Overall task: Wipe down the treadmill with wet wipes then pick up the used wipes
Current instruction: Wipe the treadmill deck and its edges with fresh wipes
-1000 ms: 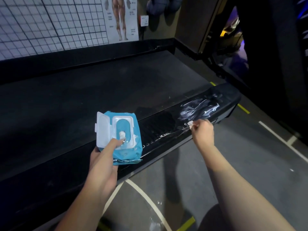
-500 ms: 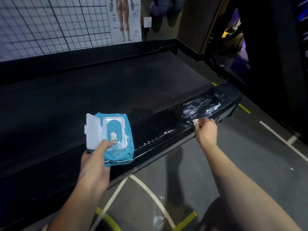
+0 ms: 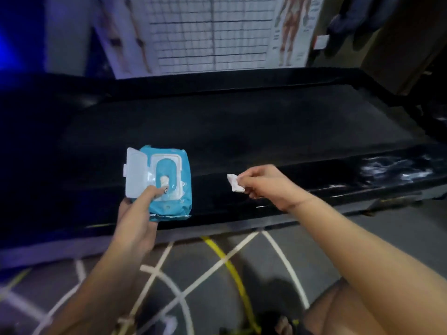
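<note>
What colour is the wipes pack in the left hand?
The wipes pack is light blue, with a white flip lid, seen in the head view.

A grid chart (image 3: 212,32) hangs beside an anatomy poster (image 3: 291,30).

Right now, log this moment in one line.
left hand: holds wipes pack, lid open | right hand: pinches crumpled wipe over side rail | wet streaks: rail's right end in view
</note>
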A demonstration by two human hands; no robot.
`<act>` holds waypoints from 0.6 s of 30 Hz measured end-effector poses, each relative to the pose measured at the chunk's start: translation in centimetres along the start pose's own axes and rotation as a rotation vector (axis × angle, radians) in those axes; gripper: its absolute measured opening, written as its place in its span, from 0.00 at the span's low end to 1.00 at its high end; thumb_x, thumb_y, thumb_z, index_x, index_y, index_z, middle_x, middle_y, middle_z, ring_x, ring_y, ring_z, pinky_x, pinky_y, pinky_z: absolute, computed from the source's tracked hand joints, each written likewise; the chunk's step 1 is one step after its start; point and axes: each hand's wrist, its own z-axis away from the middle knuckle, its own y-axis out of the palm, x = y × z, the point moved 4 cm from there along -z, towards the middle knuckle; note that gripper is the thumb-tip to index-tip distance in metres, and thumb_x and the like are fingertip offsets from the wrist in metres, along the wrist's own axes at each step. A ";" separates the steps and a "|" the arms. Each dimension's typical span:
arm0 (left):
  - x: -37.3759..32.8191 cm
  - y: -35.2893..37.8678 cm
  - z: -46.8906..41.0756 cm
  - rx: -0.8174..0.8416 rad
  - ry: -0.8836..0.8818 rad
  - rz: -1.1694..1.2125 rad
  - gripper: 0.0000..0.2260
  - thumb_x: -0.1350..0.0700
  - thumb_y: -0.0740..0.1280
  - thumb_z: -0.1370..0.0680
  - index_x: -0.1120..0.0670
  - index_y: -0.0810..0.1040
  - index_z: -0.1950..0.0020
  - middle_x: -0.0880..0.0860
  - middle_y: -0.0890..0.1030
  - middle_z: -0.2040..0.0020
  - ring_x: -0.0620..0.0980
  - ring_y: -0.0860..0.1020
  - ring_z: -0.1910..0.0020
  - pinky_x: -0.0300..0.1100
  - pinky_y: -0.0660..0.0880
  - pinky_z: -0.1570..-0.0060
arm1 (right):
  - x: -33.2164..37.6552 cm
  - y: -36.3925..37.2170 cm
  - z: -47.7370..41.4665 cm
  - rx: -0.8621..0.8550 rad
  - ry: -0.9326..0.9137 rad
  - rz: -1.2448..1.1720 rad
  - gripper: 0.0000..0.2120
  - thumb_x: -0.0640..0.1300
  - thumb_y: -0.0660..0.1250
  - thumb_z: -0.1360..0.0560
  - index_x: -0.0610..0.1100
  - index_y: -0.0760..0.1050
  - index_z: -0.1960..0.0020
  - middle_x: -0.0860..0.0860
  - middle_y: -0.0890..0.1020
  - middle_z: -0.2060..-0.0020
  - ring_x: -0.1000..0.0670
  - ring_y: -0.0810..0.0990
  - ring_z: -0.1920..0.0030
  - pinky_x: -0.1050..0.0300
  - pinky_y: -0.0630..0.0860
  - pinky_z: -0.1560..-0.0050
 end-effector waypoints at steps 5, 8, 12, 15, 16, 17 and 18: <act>-6.0 -13.7 1.4 -0.253 0.158 -0.075 0.12 0.66 0.71 0.23 0.56 0.81 0.42 0.52 0.88 0.54 0.49 0.87 0.59 0.41 0.81 0.65 | 1.4 16.2 0.0 0.277 -0.009 0.285 0.04 0.37 0.70 0.28 0.36 0.82 0.59 0.44 0.82 0.70 0.49 0.79 0.68 0.59 0.76 0.69; -7.7 -21.0 4.0 -0.329 0.160 -0.062 0.12 0.65 0.70 0.24 0.57 0.83 0.41 0.52 0.87 0.56 0.50 0.86 0.61 0.41 0.80 0.68 | -0.5 25.7 2.0 0.488 -0.003 0.375 0.06 0.37 0.72 0.26 0.36 0.80 0.60 0.43 0.81 0.72 0.49 0.79 0.72 0.58 0.76 0.72; -8.6 -27.1 6.4 -0.444 0.141 0.040 0.16 0.63 0.70 0.26 0.59 0.82 0.38 0.57 0.86 0.50 0.52 0.86 0.60 0.41 0.81 0.68 | -1.9 34.4 4.3 0.610 -0.008 0.486 0.06 0.37 0.71 0.24 0.39 0.79 0.60 0.45 0.83 0.70 0.50 0.80 0.72 0.61 0.76 0.69; -8.7 -29.3 6.6 -0.490 0.113 0.080 0.13 0.64 0.68 0.23 0.57 0.81 0.39 0.58 0.86 0.49 0.53 0.86 0.57 0.43 0.82 0.62 | -2.1 37.9 5.2 0.700 -0.048 0.620 0.06 0.40 0.70 0.24 0.37 0.82 0.51 0.45 0.86 0.64 0.51 0.83 0.68 0.59 0.79 0.65; -8.6 -29.7 6.6 -0.489 0.108 0.084 0.13 0.63 0.68 0.23 0.57 0.80 0.39 0.58 0.86 0.49 0.53 0.86 0.56 0.43 0.83 0.62 | -2.4 38.6 5.5 0.749 -0.050 0.650 0.07 0.41 0.70 0.23 0.38 0.82 0.49 0.43 0.87 0.62 0.48 0.84 0.65 0.55 0.81 0.60; -8.4 -30.0 6.6 -0.487 0.108 0.082 0.13 0.63 0.68 0.23 0.58 0.80 0.39 0.58 0.87 0.50 0.53 0.86 0.57 0.43 0.82 0.63 | -2.3 38.9 5.6 0.780 -0.081 0.699 0.07 0.42 0.70 0.23 0.39 0.82 0.48 0.43 0.87 0.61 0.46 0.85 0.63 0.54 0.81 0.58; -8.1 -30.0 6.5 -0.479 0.103 0.081 0.13 0.63 0.69 0.23 0.58 0.81 0.39 0.58 0.87 0.50 0.53 0.87 0.58 0.43 0.82 0.64 | -1.8 39.0 5.5 0.784 -0.153 0.769 0.07 0.44 0.71 0.23 0.42 0.83 0.49 0.45 0.87 0.61 0.46 0.84 0.62 0.56 0.80 0.58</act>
